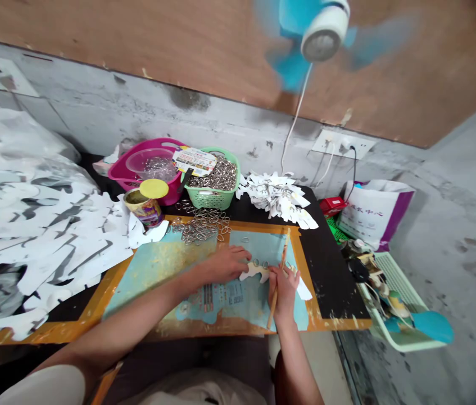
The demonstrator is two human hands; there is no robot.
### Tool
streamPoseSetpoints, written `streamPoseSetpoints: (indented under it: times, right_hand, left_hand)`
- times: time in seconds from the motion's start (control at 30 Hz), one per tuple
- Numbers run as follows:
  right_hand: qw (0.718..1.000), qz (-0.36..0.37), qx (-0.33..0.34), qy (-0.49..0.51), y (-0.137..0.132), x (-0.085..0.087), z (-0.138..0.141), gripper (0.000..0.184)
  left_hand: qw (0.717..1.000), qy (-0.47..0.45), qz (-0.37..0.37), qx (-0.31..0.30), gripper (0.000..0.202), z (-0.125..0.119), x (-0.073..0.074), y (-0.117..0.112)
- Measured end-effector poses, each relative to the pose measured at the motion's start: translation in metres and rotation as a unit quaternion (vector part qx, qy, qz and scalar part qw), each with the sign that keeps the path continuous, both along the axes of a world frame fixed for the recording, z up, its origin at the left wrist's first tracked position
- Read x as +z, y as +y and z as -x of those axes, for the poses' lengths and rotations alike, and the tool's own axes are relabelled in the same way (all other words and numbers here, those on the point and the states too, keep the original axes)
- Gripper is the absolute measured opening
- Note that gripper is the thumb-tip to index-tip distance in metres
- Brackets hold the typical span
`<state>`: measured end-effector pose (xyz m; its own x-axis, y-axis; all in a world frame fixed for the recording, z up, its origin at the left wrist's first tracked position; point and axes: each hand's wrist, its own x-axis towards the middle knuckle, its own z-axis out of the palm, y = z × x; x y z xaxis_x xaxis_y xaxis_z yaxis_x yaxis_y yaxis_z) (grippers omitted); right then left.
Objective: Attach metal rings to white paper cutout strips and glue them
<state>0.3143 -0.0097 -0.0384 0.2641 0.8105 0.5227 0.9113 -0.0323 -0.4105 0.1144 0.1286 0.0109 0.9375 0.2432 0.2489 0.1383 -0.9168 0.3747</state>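
Observation:
My right hand (283, 289) is closed around a slim wooden stick (273, 306), which looks like a brush, its upper end slanting away from me. Its fingers also meet the right end of a white, jagged cut-out (255, 272) on the blue mat (238, 318). At the cut-out's left end lies my left hand (230, 263), fingers bent but apart, fingertips close to its edge. Small metal rings (265, 264) sit along the cut-out's far edge between my hands. Another white piece (304, 290) shows partly behind my right hand.
A heap of metal rings (204, 225) lies before a green basket (210, 198) and a pink basket (116, 169). Left stand an open can (147, 212) and piled white cut-outs (67, 236). More cut-outs (277, 194) lie behind. A fan (326, 34) spins overhead.

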Motion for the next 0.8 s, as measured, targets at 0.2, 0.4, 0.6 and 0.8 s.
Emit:
streamPoseSetpoints:
  times: [0.2, 0.4, 0.6, 0.8]
  right_hand:
    - [0.999, -0.033, 0.016, -0.015, -0.017, 0.004, 0.001, 0.015]
    - [0.997, 0.032, 0.059, -0.031, -0.029, 0.010, 0.021, 0.011]
    - [0.997, -0.015, 0.064, -0.038, -0.031, 0.006, 0.019, 0.016]
    - [0.997, -0.042, 0.045, -0.048, -0.027, 0.004, 0.007, 0.028]
  left_hand:
    - [0.999, -0.019, 0.028, 0.038, 0.015, -0.006, -0.007, -0.004]
    - [0.999, -0.007, 0.014, 0.044, 0.011, 0.001, -0.008, -0.019]
    - [0.999, 0.011, 0.004, 0.048, 0.039, 0.009, 0.002, -0.024]
    - [0.996, 0.024, -0.015, 0.080, 0.027, 0.000, -0.003, -0.031]
